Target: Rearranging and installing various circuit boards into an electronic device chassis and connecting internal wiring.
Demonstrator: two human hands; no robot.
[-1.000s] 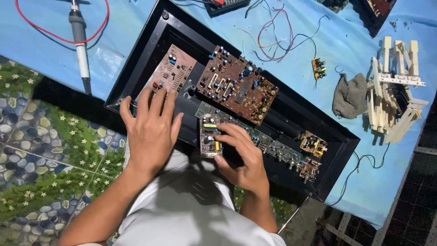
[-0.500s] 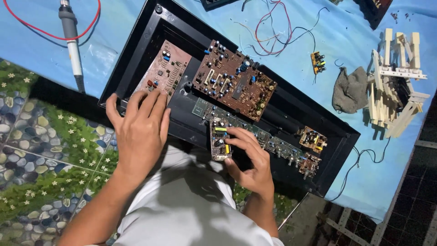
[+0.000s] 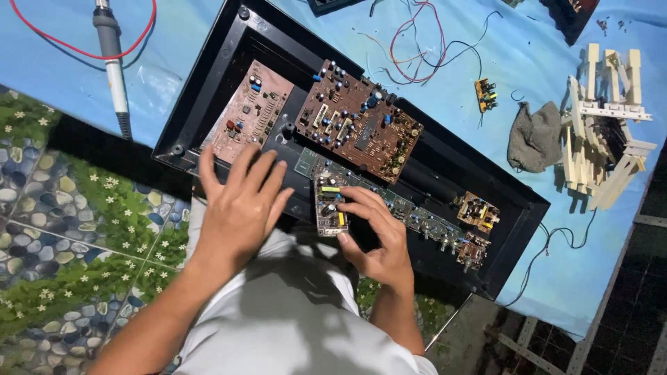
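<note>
Right hand (image 3: pixel 379 239) seemingly pinches a small circuit board (image 3: pixel 328 205); left hand (image 3: pixel 240 205) lies spread on the black case (image 3: pixel 445 156)

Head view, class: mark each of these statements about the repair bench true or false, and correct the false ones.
1. The right hand holds a small circuit board at the near edge of the black casing. True.
2. The left hand grips the soldering iron. False: it lies flat on the casing's near edge, and the iron lies apart on the blue cloth.
3. A large brown circuit board sits inside the casing. True.
4. The grey rag lies inside the casing. False: it lies on the cloth beside the wooden frame.
5. Loose wires lie on the cloth beyond the casing. True.
</note>
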